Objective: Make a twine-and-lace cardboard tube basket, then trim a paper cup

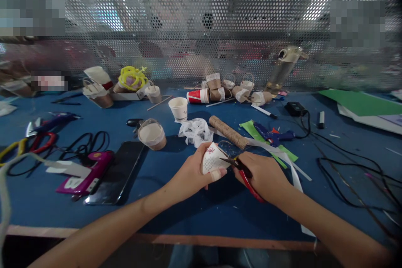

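Observation:
My left hand (pixel 193 171) is closed around a white paper cup (pixel 214 158) with a small reddish print, held tilted above the blue table. In my right hand (pixel 264 173) are red-handled scissors (pixel 249 182), whose dark pointed blades reach the cup's edge. Just behind the hands lie a roll of brown twine (pixel 228 131) and a crumpled heap of white lace ribbon (pixel 196 131). A twine-wrapped cup (pixel 152 135) stands left of them, and a plain white paper cup (pixel 178 109) farther back.
A magenta glue gun (pixel 88 173) and a phone (pixel 116 171) lie at left. A blue glue gun (pixel 274 134) rests on green paper at right, its black cable trailing. Small twine baskets (pixel 213 81), stacked red cups (pixel 197 96) and a bottle (pixel 282 69) line the perforated metal screen.

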A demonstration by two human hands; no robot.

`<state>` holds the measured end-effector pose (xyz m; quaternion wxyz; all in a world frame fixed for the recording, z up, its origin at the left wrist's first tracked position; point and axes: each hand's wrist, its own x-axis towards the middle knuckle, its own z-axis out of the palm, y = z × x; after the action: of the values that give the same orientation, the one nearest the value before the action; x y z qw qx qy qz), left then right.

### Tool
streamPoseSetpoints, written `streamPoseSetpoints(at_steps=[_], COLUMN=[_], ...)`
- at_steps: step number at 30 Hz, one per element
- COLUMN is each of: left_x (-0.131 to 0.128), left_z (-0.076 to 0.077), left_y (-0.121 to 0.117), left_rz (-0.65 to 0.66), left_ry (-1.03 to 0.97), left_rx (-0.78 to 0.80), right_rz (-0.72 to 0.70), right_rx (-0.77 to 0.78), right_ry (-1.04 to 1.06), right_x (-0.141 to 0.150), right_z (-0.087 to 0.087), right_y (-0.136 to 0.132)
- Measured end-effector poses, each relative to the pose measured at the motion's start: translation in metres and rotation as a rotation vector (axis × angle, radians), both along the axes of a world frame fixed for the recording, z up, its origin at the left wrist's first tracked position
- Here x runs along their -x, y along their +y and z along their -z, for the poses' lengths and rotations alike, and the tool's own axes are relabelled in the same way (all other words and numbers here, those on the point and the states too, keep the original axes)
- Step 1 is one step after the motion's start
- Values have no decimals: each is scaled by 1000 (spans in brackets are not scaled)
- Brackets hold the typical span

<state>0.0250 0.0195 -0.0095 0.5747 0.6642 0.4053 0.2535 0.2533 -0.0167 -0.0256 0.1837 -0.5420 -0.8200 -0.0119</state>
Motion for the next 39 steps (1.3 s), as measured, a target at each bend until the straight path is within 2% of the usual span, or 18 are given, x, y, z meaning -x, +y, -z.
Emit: streamPoseSetpoints(at_steps=[12, 20, 29, 39], left_x=[0, 0, -1, -1], left_z=[-3, -7, -9, -2], left_y=[-2, -3, -4, -2], left_rz=[-9, -39, -40, -5], left_ry=[27, 127, 130, 150], left_rx=[-17, -180, -206, -296], right_rz=[27, 9, 13, 2], right_rx=[-70, -89, -142, -166], right_ry=[-11, -22, -30, -63], right_x=[1, 4, 1, 5], right_z=[-4, -7, -6, -5], right_y=[0, -1, -1, -4])
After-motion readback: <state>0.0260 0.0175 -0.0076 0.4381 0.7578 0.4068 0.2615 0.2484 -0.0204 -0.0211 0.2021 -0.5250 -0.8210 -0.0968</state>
